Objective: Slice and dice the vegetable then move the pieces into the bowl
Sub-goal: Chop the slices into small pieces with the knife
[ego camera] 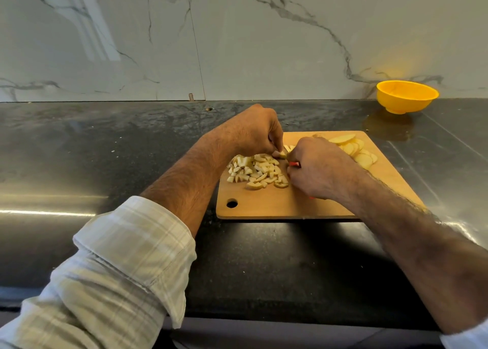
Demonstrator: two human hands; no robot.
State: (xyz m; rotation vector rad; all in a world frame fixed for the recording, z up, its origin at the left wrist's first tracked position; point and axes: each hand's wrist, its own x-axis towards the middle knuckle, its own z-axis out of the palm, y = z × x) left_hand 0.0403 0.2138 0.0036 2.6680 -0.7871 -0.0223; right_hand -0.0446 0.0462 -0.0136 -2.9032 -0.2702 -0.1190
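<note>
Left grip curls down over a small potato piece at the middle of the cutting board, pinching it. Right grip is wrapped round a red-handled knife, its blade hidden. Diced pieces lie heaped just left of the hands; uncut slices sit at the board's far right. Yellow bowl stands well apart, far right on the dark table.

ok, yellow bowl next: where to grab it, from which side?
Pinch the near rim of the yellow bowl, thumb inside, fingers outside. It stands upright and open-topped close to the marble wall, which blocks the far side, so come from the front, probably with the right hand.
</note>
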